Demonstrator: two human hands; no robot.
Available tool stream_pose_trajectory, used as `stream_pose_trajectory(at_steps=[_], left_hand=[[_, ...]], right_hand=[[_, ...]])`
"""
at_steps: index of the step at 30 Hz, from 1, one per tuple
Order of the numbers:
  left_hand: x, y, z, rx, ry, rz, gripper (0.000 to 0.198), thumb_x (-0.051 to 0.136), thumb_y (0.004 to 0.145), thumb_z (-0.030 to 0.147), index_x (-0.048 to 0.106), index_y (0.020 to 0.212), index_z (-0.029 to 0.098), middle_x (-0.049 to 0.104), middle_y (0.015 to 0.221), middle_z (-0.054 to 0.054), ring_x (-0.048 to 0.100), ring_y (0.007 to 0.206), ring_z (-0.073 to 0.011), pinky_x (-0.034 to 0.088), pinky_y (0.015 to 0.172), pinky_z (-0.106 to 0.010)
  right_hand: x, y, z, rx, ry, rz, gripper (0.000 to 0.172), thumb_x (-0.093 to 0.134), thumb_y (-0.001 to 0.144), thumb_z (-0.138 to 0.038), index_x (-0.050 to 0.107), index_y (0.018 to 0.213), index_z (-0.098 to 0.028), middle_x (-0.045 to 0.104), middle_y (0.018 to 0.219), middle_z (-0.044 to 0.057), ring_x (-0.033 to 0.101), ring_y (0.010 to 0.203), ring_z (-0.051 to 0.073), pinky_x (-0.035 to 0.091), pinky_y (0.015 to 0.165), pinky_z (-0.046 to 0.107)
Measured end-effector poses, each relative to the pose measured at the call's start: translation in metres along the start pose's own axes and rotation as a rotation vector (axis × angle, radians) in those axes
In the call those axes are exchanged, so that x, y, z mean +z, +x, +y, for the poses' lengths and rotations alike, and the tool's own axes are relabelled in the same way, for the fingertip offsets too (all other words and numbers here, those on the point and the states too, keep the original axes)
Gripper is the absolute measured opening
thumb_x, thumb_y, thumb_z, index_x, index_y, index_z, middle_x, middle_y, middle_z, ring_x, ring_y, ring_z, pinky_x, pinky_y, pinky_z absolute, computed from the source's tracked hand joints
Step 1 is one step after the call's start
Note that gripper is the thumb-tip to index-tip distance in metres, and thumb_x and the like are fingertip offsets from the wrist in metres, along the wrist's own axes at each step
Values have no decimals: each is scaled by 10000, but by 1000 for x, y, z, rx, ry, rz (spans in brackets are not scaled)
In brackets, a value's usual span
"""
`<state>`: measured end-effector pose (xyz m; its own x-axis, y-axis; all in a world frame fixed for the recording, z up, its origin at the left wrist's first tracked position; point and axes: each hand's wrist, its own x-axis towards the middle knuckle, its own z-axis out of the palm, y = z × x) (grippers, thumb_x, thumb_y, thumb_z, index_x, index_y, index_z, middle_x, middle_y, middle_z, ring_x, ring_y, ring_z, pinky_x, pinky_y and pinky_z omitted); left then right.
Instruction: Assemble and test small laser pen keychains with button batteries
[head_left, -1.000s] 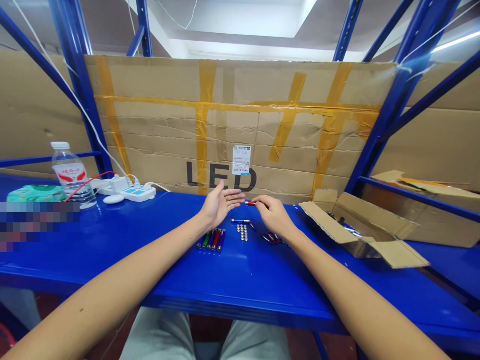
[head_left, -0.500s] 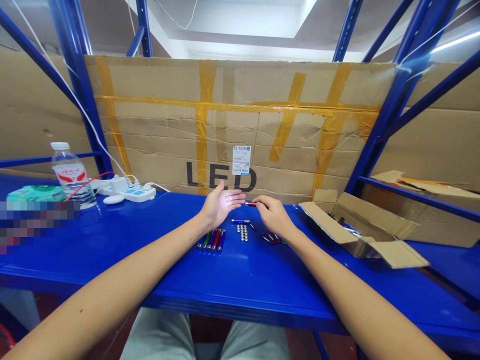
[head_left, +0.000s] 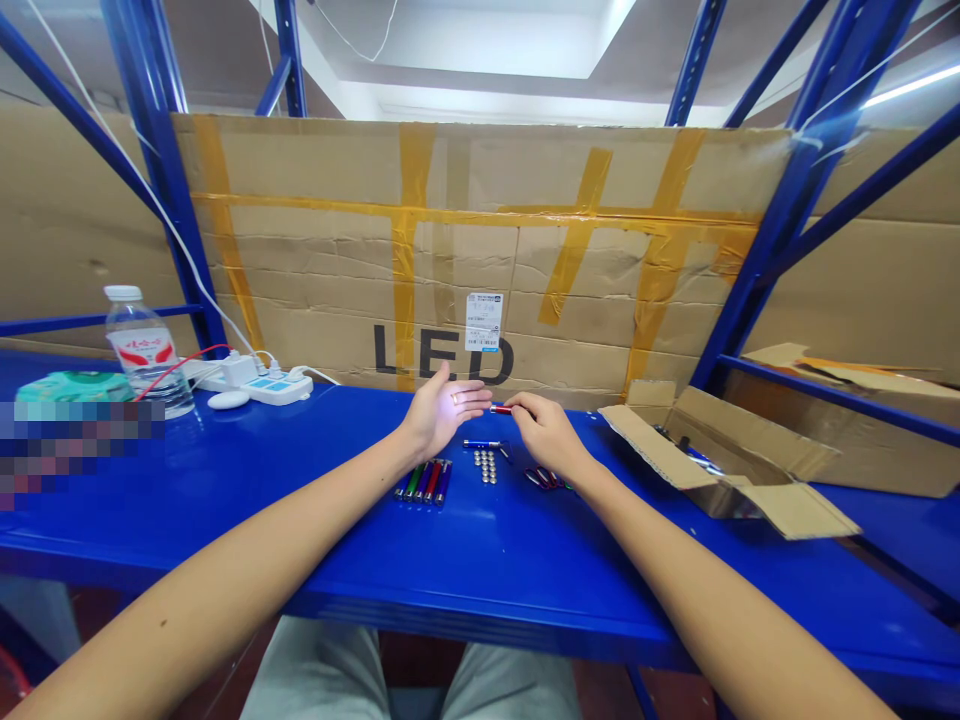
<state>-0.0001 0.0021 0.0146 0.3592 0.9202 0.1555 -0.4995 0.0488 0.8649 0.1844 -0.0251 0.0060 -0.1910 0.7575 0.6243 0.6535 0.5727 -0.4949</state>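
My right hand grips a small red flashlight, its front end pointing left. Its pale light falls on the palm of my left hand, which is held up with fingers stretched out and holds nothing. Below the hands lies a blue flashlight with a dark cord. Rows of silver button cells sit just under it. Several coloured flashlights, among them green, red and blue ones, lie side by side below my left hand. Partly hidden by my right wrist are small carabiners.
An open cardboard box with metallic items stands at right. On the left are a water bottle, a green packet and a white power strip. A large taped carton closes off the back of the blue table.
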Motion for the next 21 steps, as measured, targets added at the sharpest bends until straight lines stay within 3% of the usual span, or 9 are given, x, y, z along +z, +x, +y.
stream_pose_trajectory(at_steps=[15,21], left_hand=[[2,-2,1,-12,3,-9,644,277,960,549,650,1046,31,698,1015,-213,667,919,-247,491,868,-351],[1,-2,1,-13,-1,-20,653,279,956,555,654,1022,26,696,1022,-222,673,923,-258,495,860,-351]], right_hand=[[1,1,2,3,-10,23,266,416,872,-180,681,854,-168,724,927,81,637,895,205,437,805,299],[-1,0,2,35,-15,80,257,444,876,-241,665,769,-167,714,814,60,624,793,196,421,728,287]])
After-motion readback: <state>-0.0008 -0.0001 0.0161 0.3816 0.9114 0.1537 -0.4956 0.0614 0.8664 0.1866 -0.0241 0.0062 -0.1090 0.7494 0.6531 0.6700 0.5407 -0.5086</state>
